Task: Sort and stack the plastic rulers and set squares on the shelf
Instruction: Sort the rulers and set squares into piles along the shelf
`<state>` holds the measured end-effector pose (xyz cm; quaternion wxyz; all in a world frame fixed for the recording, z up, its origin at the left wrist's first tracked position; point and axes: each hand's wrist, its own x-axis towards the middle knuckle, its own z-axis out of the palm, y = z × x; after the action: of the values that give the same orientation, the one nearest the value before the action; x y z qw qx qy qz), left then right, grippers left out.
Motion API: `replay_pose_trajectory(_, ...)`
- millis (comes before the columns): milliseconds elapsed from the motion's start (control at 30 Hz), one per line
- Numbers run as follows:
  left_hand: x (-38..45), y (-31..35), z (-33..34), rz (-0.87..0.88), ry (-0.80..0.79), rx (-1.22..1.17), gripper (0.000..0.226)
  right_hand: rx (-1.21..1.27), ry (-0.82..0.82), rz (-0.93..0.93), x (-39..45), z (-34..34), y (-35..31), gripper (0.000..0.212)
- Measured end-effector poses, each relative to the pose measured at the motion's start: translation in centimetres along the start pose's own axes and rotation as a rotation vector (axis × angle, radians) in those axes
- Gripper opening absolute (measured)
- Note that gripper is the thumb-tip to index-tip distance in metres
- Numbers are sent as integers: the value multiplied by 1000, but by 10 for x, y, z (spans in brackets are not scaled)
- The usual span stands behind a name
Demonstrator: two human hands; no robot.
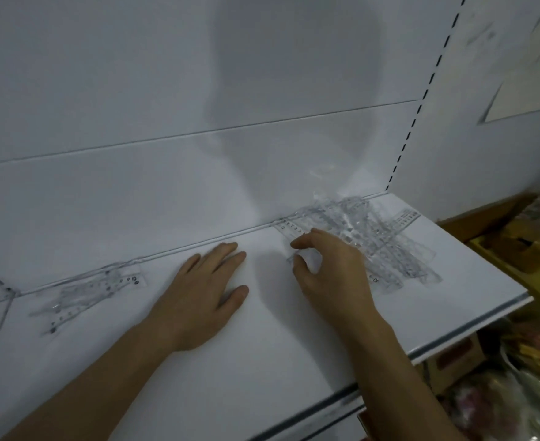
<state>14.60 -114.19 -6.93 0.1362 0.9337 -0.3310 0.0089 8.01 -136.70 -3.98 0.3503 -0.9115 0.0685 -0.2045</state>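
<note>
A loose heap of clear plastic rulers and set squares (367, 237) lies at the back right of the white shelf (262, 361). A smaller, neater stack of clear rulers (87, 294) lies at the back left against the wall. My right hand (329, 268) is at the heap's left edge, thumb and forefinger pinching the end of a clear ruler (291, 229). My left hand (205, 294) rests flat on the bare shelf between the two groups, fingers straight, holding nothing.
The white back panel rises behind the shelf, with a slotted upright (421, 100) at the right. The shelf's front edge (421, 348) runs diagonally at the lower right. Beyond it are cardboard boxes (501, 249) and wrapped goods (523, 377).
</note>
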Motion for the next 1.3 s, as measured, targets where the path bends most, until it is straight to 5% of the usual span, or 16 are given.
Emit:
replay_pose_trajectory(233, -31, 2, -25, -11, -72, 2, 60, -26, -155, 8, -41, 11, -44, 37)
replay_pose_trajectory(433, -146, -32, -88, -207, 118, 60, 50, -152, -490, -129, -86, 48, -107, 59)
replay_pose_trajectory(567, -238, -87, -122, -350, 164, 95, 52, -152, -542, -225, -110, 83, -173, 63)
replay_pose_trajectory(1033, -594, -227, -205, -928, 295, 150, 66, -314, -971, -916, -231, 256, -472, 75)
replay_pose_trajectory(1300, -703, -270, -250, -1200, 389, 162, 61, -357, -1075, -1262, -273, 353, -625, 79)
